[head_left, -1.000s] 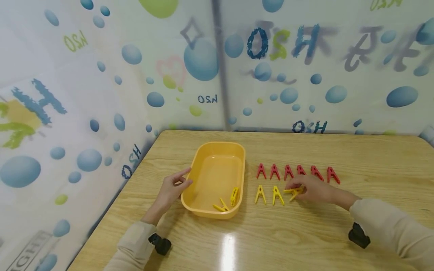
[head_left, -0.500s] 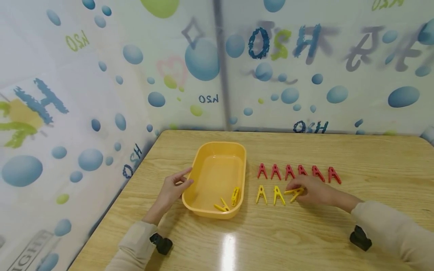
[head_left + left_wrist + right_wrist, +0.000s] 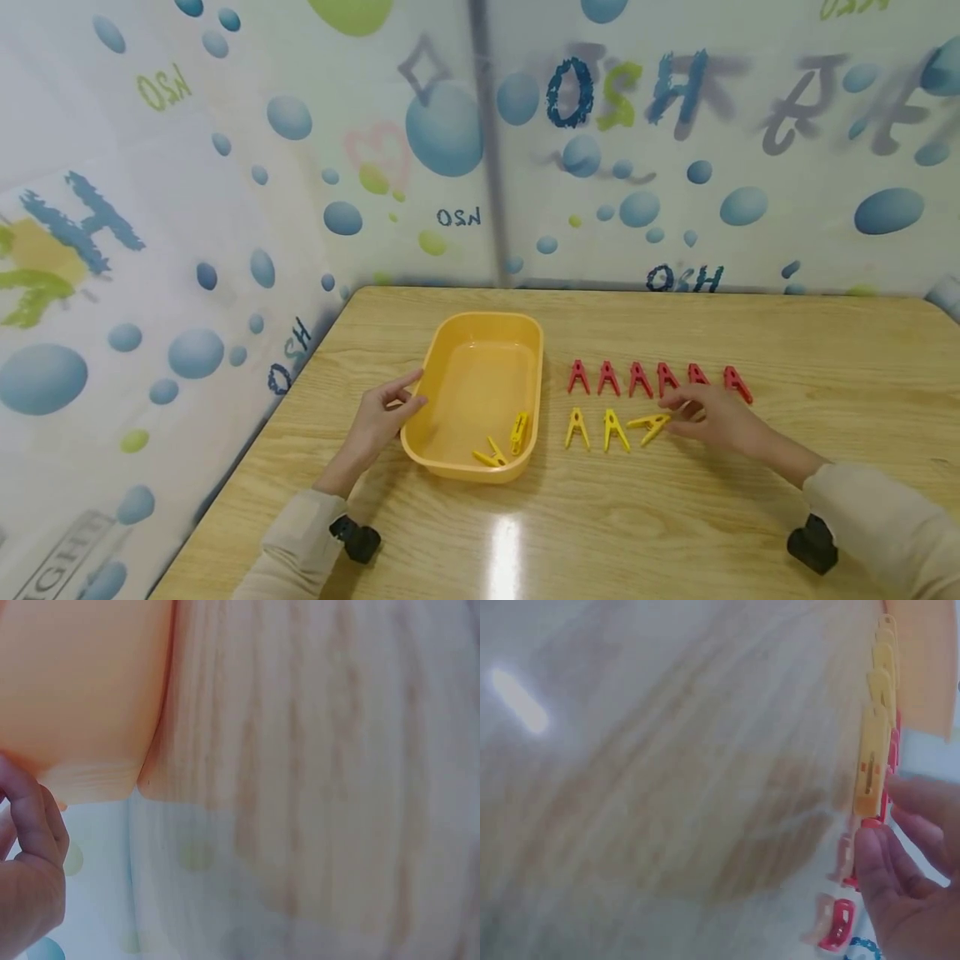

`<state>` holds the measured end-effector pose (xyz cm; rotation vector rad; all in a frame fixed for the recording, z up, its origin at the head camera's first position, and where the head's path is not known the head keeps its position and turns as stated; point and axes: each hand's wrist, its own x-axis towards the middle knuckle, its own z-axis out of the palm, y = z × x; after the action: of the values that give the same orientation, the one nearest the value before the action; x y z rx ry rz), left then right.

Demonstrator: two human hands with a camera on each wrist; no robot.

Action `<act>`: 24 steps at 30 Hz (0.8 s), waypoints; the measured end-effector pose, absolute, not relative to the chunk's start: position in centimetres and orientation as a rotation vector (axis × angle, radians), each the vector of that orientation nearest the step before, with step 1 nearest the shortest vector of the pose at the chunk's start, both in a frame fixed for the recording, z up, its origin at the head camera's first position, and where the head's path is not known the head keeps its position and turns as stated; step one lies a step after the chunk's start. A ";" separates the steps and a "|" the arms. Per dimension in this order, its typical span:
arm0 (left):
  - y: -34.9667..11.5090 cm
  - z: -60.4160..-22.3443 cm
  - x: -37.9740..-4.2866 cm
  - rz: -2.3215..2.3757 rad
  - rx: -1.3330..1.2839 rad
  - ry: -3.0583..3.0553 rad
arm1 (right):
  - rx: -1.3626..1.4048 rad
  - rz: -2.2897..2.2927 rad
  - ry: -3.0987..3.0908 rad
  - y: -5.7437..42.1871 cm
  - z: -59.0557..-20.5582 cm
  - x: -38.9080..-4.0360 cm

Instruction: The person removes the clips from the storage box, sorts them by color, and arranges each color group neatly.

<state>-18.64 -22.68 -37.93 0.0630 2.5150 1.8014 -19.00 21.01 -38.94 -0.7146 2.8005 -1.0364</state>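
At the left rim of a yellow plastic tray (image 3: 480, 375), my left hand (image 3: 375, 422) holds the edge with thumb and fingers. Two yellow clothespins (image 3: 518, 432) lie inside the tray near its front right corner. To the right of the tray is a row of yellow clothespins, two standing as A shapes. The third yellow clothespin (image 3: 649, 427) is turned askew at the row's right end. My right hand (image 3: 723, 423) is just right of it, thumb and index finger spread with nothing between them; the right wrist view shows this yellow clothespin (image 3: 871, 761) beyond the fingertips.
Behind the yellow row stands a line of several red clothespins (image 3: 636, 380), partly behind my right hand. The wooden table (image 3: 600, 533) ends at a patterned wall covering (image 3: 645, 167) at the back and left.
My right hand has let go of the third yellow clothespin and drawn back to the right, leaving it on the table. My left hand stays on the tray.
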 end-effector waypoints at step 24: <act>-22.7 -37.9 -18.7 1.840 0.036 2.475 | -0.731 -1.014 2.873 20.3 -40.2 -19.6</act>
<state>-18.73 -22.70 -37.94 0.0358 2.4755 1.8395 -19.63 20.28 -40.22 -0.7309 2.8733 -1.0135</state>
